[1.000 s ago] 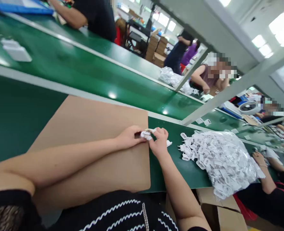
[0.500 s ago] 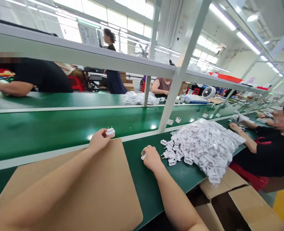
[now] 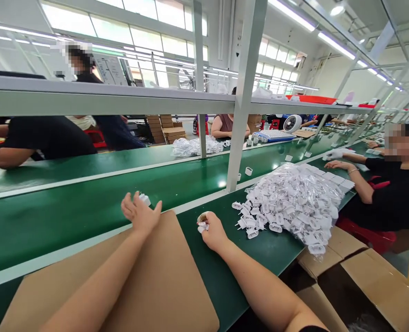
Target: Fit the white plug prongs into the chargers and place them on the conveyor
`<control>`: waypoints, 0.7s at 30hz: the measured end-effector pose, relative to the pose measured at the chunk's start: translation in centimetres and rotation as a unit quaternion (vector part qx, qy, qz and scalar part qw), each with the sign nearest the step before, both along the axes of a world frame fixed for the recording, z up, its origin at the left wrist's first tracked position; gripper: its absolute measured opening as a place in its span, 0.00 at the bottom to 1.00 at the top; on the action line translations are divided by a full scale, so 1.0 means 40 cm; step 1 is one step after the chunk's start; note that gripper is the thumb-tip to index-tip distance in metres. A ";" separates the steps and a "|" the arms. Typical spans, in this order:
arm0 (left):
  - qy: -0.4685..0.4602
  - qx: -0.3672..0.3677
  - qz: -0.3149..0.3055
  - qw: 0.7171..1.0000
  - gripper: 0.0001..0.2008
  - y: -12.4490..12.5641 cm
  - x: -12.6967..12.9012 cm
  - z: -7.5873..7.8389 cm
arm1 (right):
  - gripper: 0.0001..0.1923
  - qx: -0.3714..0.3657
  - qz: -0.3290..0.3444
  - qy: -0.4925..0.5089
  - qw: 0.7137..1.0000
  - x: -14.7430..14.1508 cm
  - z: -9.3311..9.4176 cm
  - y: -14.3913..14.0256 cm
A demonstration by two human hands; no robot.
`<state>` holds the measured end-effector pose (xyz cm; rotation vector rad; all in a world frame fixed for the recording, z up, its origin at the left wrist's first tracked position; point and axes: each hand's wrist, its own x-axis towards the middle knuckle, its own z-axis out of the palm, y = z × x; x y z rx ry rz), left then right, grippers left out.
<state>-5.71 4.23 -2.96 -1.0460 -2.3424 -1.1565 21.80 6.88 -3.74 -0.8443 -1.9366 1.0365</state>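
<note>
My left hand (image 3: 142, 216) is open over the near edge of the green belt (image 3: 100, 203), fingers spread. Just beyond it, partly hidden by the fingers, lies a white plug adapter (image 3: 144, 199) on the belt. Above the green tabletop (image 3: 204, 263), my right hand (image 3: 215, 234) has its fingers curled round a small white plug part (image 3: 202, 226). A round, brownish-centred thing (image 3: 203, 217) shows at the same fingertips; its kind is unclear. To the right, many white plug housings (image 3: 256, 216) spill from a clear plastic bag (image 3: 294, 184).
A large cardboard sheet (image 3: 166, 281) lies under my left forearm. A metal post (image 3: 242, 92) rises between belt and tabletop, carrying a shelf (image 3: 121, 99). Open cardboard boxes (image 3: 381, 276) stand low at right. A co-worker (image 3: 394, 184) sits at right; others work across the belt.
My left hand has let go of the white plug adapter, which now rests on the belt, and its fingers have spread. My right hand keeps its hold. The view has turned slightly.
</note>
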 end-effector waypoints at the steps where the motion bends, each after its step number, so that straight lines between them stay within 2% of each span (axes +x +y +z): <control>1: 0.022 0.014 -0.044 0.999 0.40 -0.010 0.029 -0.012 | 0.18 -0.005 -0.002 0.011 1.000 -0.002 -0.005 -0.001; 3: 0.051 0.014 -0.145 0.988 0.34 -0.027 0.073 -0.038 | 0.22 -0.020 -0.005 0.035 0.999 -0.006 -0.012 -0.003; 5: 0.068 -0.010 -0.251 0.966 0.28 -0.037 0.092 -0.060 | 0.25 -0.036 -0.009 0.051 0.998 -0.007 -0.017 -0.003; 8: 0.067 -0.043 -0.348 0.934 0.22 -0.038 0.086 -0.077 | 0.20 -0.028 -0.015 0.035 0.999 -0.003 -0.016 -0.003; 14: 0.043 -0.054 -0.365 0.928 0.20 -0.029 0.064 -0.082 | 0.19 0.055 0.004 0.000 0.998 0.006 0.005 -0.017; 21: 0.030 -0.049 -0.367 0.928 0.19 -0.031 0.072 -0.086 | 0.15 0.053 -0.012 -0.066 0.996 -0.004 0.029 -0.050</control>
